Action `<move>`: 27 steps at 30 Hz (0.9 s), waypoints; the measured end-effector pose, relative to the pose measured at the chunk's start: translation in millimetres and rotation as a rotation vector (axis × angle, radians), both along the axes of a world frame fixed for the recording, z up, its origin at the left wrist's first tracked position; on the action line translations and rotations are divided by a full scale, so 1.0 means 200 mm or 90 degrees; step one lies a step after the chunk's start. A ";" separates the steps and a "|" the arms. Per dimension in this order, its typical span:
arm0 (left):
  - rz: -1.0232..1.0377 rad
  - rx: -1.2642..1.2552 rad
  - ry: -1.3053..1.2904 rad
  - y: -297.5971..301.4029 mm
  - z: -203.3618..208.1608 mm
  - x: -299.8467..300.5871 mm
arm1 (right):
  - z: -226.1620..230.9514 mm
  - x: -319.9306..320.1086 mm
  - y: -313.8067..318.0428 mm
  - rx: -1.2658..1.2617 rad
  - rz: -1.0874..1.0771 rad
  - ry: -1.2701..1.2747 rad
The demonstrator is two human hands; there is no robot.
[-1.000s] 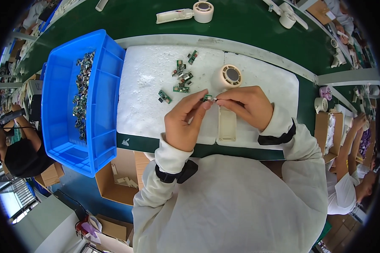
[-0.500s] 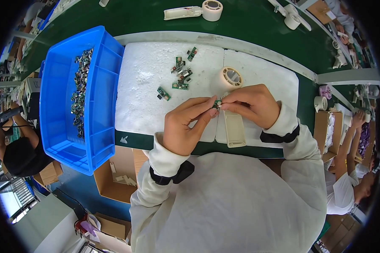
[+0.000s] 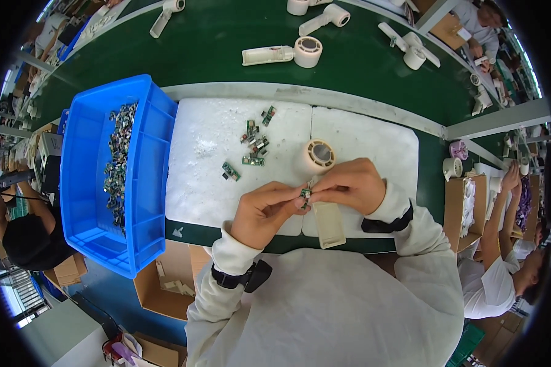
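My left hand [image 3: 260, 214] pinches a small green circuit board [image 3: 305, 194] between thumb and fingertips. Fingertips of my right hand [image 3: 354, 187] are closed right against the board's edge; what they grip, if anything, is too small to make out. Beneath both hands lies a cream handheld fan, its round head [image 3: 319, 156] beyond the fingers and its open, hollow handle shell [image 3: 329, 226] toward me. Several more circuit boards [image 3: 253, 160] lie loose on the white foam sheet [image 3: 196, 159], left of the fan head.
A blue plastic bin [image 3: 147, 183] at the left holds a heap of circuit boards [image 3: 117, 165]. Across the green bench, beyond a pale rail [image 3: 275, 90], lie several fan bodies [image 3: 309, 52]. A cardboard box [image 3: 159, 293] sits below the bench edge. Other people work at both sides.
My view has shifted, so the bench and foam appear lower and more fan bodies show at the far side. Both hands stay together at the circuit board, over the same fan.
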State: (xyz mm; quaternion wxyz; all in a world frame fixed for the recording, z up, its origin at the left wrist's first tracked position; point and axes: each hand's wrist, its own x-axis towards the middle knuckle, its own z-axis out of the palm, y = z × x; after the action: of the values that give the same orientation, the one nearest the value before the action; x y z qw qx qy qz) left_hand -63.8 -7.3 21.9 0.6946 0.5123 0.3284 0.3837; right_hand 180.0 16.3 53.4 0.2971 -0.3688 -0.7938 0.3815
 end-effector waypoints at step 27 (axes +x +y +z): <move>0.188 -0.074 -0.099 -0.04 -0.03 0.10 | 0.04 -0.09 0.00 -0.049 -0.112 0.049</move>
State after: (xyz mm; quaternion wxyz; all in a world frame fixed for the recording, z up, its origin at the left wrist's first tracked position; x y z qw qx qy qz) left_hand -44.3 -15.8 15.2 0.6827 0.3863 0.3666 0.5003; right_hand 162.5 17.2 62.4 0.3454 -0.4333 -0.7308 0.3985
